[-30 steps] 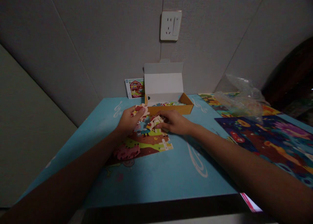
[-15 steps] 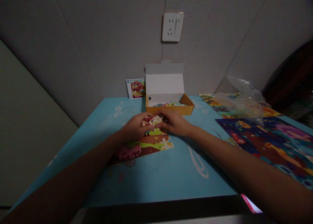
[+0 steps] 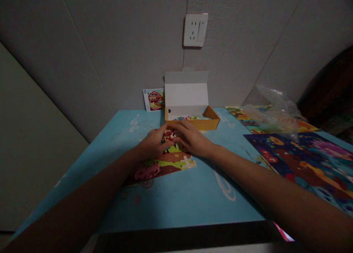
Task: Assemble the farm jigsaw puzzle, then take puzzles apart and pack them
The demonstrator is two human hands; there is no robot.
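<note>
A partly joined farm jigsaw puzzle point(image 3: 173, 161) with a pink pig and a white fence lies flat on the blue table. My left hand point(image 3: 153, 144) rests at its upper left, with the thumb over the picture and fingers curled around puzzle pieces point(image 3: 168, 135). From the other side my right hand point(image 3: 193, 139) arches over the same pieces, its thumb tucked under the bent fingers. Both hands nearly meet at the top, and the fingers hide part of the pieces. Right behind them stands an open orange-and-white box point(image 3: 190, 125) with more pieces inside.
A small farm picture card point(image 3: 154, 99) leans on the wall beside the box. On the right lie a dark sea-themed puzzle point(image 3: 298, 161), another colourful puzzle point(image 3: 239, 117) and a clear plastic bag point(image 3: 275, 113). The wall holds a socket point(image 3: 195, 30).
The pale loose pieces between my hands are now mostly covered or lower down. My right fingers have moved left over them, closer to my left hand.
</note>
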